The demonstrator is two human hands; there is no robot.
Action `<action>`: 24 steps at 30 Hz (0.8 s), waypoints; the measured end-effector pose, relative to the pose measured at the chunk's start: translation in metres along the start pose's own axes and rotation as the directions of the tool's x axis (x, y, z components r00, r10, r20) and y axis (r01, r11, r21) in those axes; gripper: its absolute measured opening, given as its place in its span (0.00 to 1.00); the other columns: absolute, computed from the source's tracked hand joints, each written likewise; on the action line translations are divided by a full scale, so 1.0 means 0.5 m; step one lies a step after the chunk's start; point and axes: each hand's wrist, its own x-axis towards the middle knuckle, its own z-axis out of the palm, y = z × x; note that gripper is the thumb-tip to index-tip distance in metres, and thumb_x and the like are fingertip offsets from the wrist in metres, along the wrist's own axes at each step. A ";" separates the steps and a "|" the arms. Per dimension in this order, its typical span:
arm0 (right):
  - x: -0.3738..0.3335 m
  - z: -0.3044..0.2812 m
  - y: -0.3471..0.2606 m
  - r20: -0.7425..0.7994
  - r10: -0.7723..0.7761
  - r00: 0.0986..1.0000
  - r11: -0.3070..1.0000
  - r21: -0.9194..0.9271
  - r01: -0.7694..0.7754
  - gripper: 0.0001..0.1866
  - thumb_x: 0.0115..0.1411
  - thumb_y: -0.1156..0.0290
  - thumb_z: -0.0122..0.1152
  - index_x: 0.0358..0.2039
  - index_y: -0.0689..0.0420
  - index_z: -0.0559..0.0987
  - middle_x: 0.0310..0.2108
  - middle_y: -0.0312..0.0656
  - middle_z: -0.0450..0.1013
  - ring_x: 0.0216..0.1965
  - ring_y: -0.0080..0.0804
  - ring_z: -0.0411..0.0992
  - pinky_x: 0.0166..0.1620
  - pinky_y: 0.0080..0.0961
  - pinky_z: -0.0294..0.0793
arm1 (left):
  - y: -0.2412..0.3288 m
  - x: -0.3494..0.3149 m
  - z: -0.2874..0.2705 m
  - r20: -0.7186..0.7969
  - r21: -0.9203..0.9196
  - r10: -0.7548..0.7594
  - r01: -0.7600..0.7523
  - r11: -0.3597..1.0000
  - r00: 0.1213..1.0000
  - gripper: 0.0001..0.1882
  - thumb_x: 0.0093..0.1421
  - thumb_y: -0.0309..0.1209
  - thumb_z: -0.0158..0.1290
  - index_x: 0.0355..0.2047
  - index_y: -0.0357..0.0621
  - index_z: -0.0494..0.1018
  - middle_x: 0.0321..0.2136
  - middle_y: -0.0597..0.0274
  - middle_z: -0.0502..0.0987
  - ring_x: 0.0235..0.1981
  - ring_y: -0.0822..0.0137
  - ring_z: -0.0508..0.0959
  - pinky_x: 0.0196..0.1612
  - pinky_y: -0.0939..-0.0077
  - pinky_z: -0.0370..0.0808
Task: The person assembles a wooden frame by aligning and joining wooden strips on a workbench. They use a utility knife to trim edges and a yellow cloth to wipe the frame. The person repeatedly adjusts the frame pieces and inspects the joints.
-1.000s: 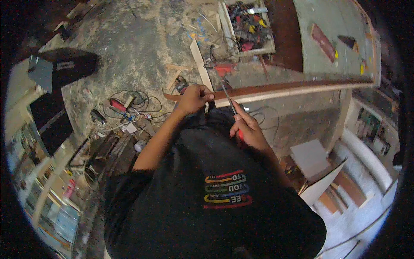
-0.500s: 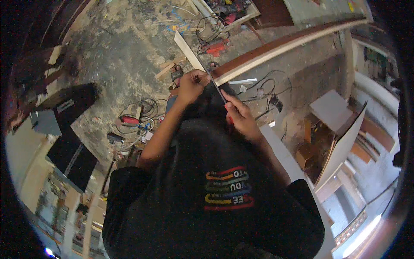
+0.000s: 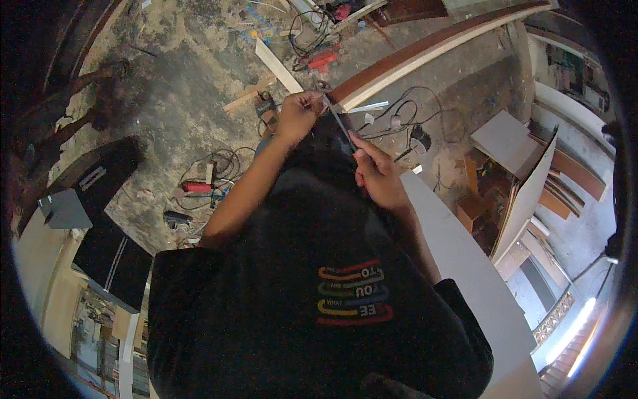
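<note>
My right hand (image 3: 377, 171) is closed round the lower end of a long thin metal tool (image 3: 341, 124), narrow and straight, which slants up and left. My left hand (image 3: 299, 118) is bent into a pinch by the tool's upper end; what lies between its fingers is too small to make out. A pale wood strip (image 3: 278, 65) runs up and left from behind the left hand; whether that hand touches it is hidden. Just right of the tool's upper end, a long brown board (image 3: 425, 57) with a pale edge begins and reaches to the far right.
Red power tools (image 3: 321, 61) (image 3: 197, 187) lie on the stained floor among cables (image 3: 415, 100) and wood scraps. A pale panel (image 3: 458, 266) stretches along my right side. Sheets and boards (image 3: 528, 193) lean farther right. Black panels (image 3: 113, 256) stand at the left.
The whole view has shifted, so floor and boards sit higher. The metal tool's upper end has drawn back from the pale strip toward my left fingers, and its red handle is now hidden.
</note>
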 end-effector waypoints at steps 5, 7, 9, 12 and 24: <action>-0.018 -0.001 -0.023 -0.016 0.011 1.000 0.999 -0.041 -0.012 0.22 0.75 0.62 0.49 0.66 0.48 0.71 0.26 0.32 0.66 0.22 0.18 0.66 0.27 0.22 0.69 | 0.006 0.000 0.005 -0.048 -0.121 -0.129 0.123 0.985 0.990 0.05 0.64 0.24 0.57 0.37 0.35 0.81 0.34 0.66 0.83 0.35 0.76 0.79 0.40 0.81 0.77; -0.024 -0.003 -0.030 -0.029 0.045 0.999 0.999 -0.018 -0.046 0.21 0.75 0.62 0.48 0.66 0.48 0.71 0.26 0.32 0.66 0.22 0.19 0.66 0.27 0.22 0.69 | 0.012 -0.001 0.008 -0.059 -0.177 -0.207 0.194 0.965 0.977 0.05 0.64 0.22 0.57 0.38 0.35 0.81 0.34 0.65 0.83 0.37 0.76 0.80 0.42 0.81 0.77; -0.027 -0.007 -0.034 -0.026 0.057 0.998 0.998 -0.009 -0.058 0.22 0.75 0.63 0.47 0.67 0.49 0.70 0.26 0.32 0.65 0.22 0.18 0.65 0.27 0.20 0.67 | 0.017 -0.001 0.009 -0.057 -0.184 -0.182 0.169 0.968 0.982 0.06 0.64 0.21 0.56 0.39 0.34 0.81 0.35 0.64 0.84 0.37 0.75 0.81 0.43 0.81 0.77; -0.026 -0.017 -0.033 -0.009 0.051 0.999 0.998 -0.037 -0.052 0.23 0.75 0.64 0.46 0.68 0.51 0.69 0.25 0.31 0.64 0.23 0.16 0.63 0.28 0.17 0.64 | 0.018 -0.001 0.007 -0.010 -0.196 -0.147 0.142 0.970 0.989 0.06 0.64 0.20 0.57 0.41 0.34 0.81 0.36 0.64 0.84 0.37 0.75 0.81 0.44 0.80 0.78; -0.018 -0.044 -0.052 0.027 0.126 0.992 0.988 -0.092 -0.123 0.23 0.75 0.59 0.46 0.67 0.49 0.70 0.29 0.35 0.67 0.25 0.21 0.68 0.32 0.24 0.72 | 0.003 0.010 0.001 0.033 -0.211 -0.144 0.148 0.966 0.989 0.06 0.65 0.24 0.59 0.40 0.34 0.81 0.34 0.65 0.83 0.36 0.75 0.80 0.44 0.80 0.77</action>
